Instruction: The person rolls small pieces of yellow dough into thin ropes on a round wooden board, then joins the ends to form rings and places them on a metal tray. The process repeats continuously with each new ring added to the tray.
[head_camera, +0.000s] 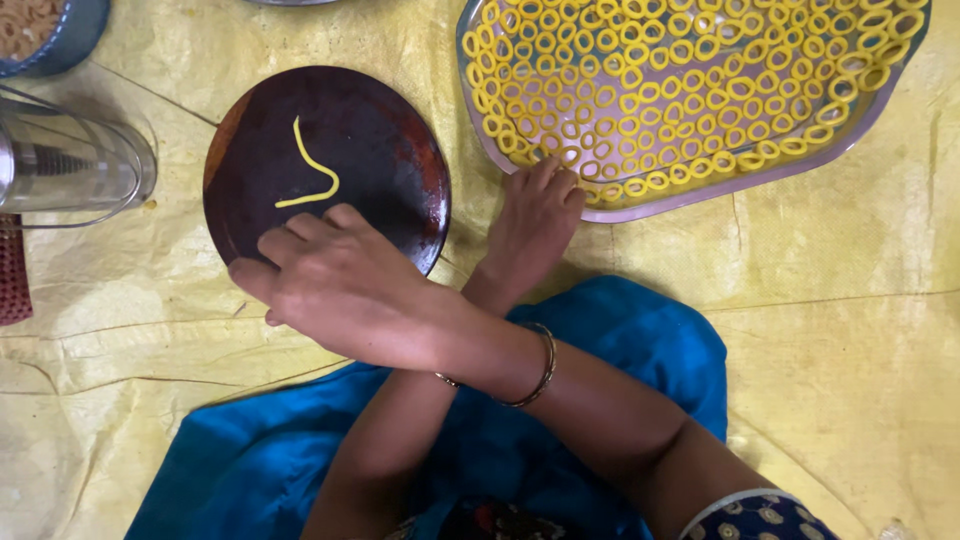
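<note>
My arms are crossed over my blue lap. My right hand (330, 275), with a thin bangle at the wrist, lies palm down on the near rim of a dark round plate (390, 150), its fingers curled over the edge. A bent yellow strip of dough (312, 172) lies on the plate just beyond that hand. My left hand (535, 225) reaches to the near edge of a metal tray (700, 200) filled with several yellow dough rings (660, 90). Its fingertips touch the nearest rings, and whether they hold one is hidden.
A yellow sheet (850, 330) covers the floor. At the left edge lies a shiny metal press (70, 160), with a red woven thing (12, 270) below it. A blue bowl with pale contents (45, 30) sits at the top left corner.
</note>
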